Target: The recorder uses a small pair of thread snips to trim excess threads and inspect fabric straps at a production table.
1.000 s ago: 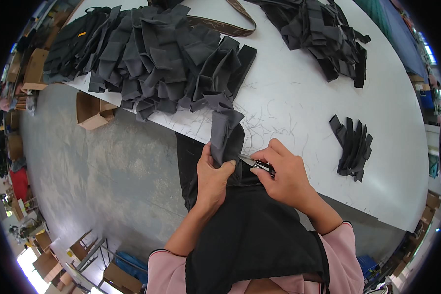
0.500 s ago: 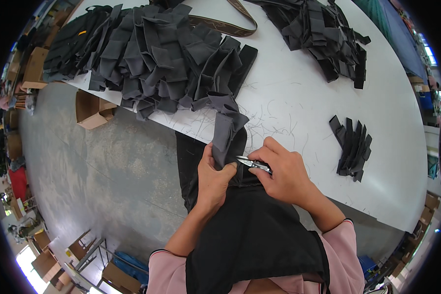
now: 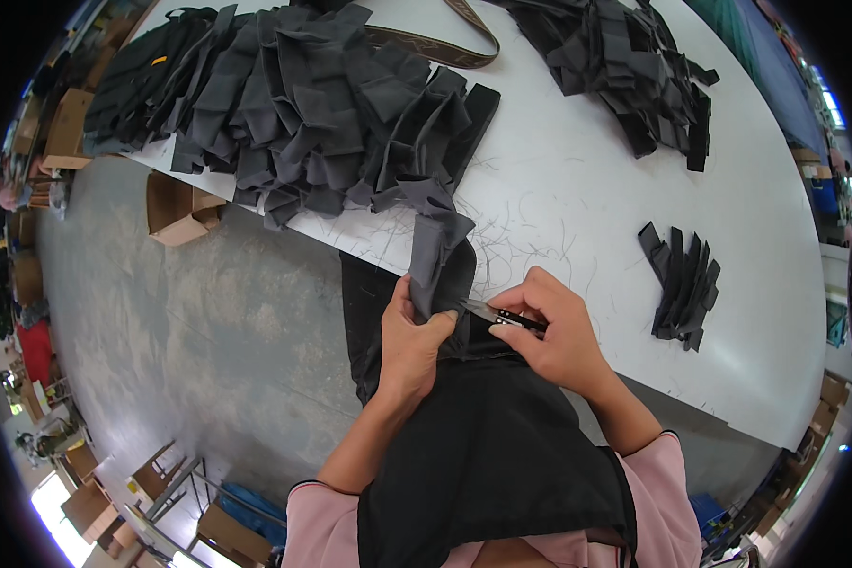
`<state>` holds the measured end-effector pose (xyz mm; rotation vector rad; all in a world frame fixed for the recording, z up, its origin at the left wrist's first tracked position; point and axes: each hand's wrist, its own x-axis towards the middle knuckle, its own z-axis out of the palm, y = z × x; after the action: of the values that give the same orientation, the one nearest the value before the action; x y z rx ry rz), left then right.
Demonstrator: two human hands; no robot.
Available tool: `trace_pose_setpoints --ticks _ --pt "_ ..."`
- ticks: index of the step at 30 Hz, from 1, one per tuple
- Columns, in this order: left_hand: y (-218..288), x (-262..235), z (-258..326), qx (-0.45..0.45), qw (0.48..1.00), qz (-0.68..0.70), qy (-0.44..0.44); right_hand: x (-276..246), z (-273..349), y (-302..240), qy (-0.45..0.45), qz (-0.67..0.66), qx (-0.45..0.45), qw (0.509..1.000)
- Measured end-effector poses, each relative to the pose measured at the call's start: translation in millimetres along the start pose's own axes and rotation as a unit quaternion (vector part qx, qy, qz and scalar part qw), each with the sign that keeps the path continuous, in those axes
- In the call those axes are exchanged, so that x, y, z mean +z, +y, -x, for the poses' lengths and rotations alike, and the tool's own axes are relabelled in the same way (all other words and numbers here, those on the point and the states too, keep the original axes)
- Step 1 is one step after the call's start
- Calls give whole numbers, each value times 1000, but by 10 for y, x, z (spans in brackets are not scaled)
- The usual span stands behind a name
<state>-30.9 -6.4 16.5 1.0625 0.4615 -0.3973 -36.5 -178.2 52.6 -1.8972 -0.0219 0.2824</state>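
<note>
My left hand (image 3: 413, 343) pinches the lower end of a grey fabric strip (image 3: 435, 235) that hangs off the white table's near edge. My right hand (image 3: 556, 331) holds small black-handled snips (image 3: 502, 315), their metal tips at the strip just beside my left thumb. The strip's upper end joins a big heap of grey and black fabric pieces (image 3: 303, 104) on the table's left part. I wear a black apron (image 3: 483, 445) over pink sleeves.
The white table (image 3: 587, 189) carries loose thread clippings, a small fan of black strips (image 3: 680, 282) at right, another dark pile (image 3: 625, 66) at the far side and a brown webbing strap (image 3: 435, 45). Cardboard boxes (image 3: 175, 210) stand on the grey floor at left.
Both hands stay at the strip by the table edge. The snips' tips have shifted slightly toward my left thumb.
</note>
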Motion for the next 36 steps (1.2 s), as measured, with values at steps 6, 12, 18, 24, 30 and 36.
trace_pose_setpoints --ticks 6,12,18,24,30,36 --pt "-44 22 2 5 1000 -24 0 50 -41 -76 -21 162 -45 986" --pt "-57 -35 -27 17 1000 -19 -7 87 -86 139 -34 -131 95 986" --pt "-10 -25 -50 -13 1000 -12 -22 143 -57 198 -16 -102 44 994" --pt "-69 -65 -148 -24 994 77 -78 341 -232 135 51 -185 23 981" --pt "27 -105 -185 -2 991 80 -110 475 -255 111 118 40 -259 958" --pt "157 -27 -253 34 983 121 -133 461 -83 147 46 5 -144 989"
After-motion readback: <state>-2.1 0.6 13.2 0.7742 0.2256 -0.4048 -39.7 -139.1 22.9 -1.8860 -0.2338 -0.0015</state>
